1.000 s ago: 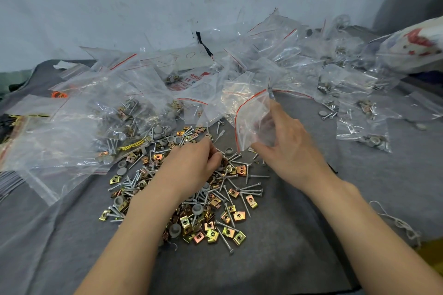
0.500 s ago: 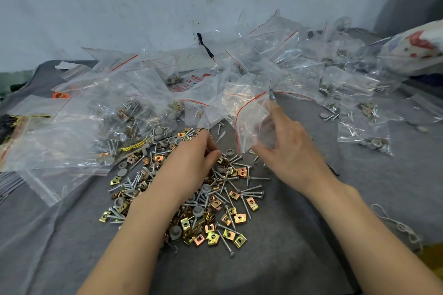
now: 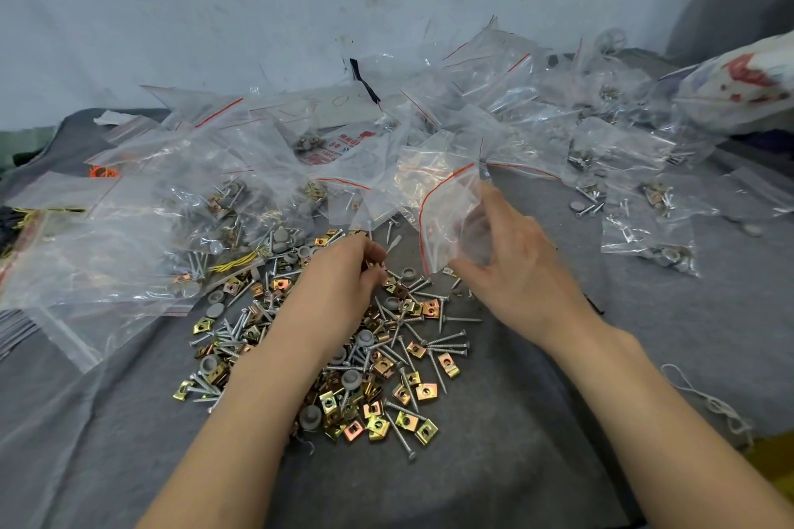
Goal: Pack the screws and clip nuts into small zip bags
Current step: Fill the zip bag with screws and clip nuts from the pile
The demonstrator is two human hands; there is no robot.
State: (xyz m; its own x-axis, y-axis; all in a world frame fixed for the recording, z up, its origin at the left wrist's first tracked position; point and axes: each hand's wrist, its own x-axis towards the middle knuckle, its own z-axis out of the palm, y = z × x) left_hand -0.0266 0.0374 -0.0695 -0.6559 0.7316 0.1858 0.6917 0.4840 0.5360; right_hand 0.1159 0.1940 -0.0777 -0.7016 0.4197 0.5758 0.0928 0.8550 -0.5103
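A loose pile of silver screws (image 3: 447, 341), gold clip nuts (image 3: 425, 392) and grey caps (image 3: 352, 379) lies on the grey cloth in front of me. My left hand (image 3: 339, 290) rests over the pile's far part, fingertips pinched on small hardware near its top edge. My right hand (image 3: 511, 271) holds a small clear zip bag (image 3: 447, 223) with a red seal line, its mouth open and turned left toward the left hand. The bag looks almost empty.
Many clear zip bags (image 3: 206, 202) heap across the back and left, some with hardware inside. Filled small bags (image 3: 648, 236) lie at the right. A white string (image 3: 709, 404) lies at the right edge. A pale wall (image 3: 300, 13) stands behind.
My left hand has moved up and away from me across the pile toward the bag's mouth. My right hand has kept the bag almost still.
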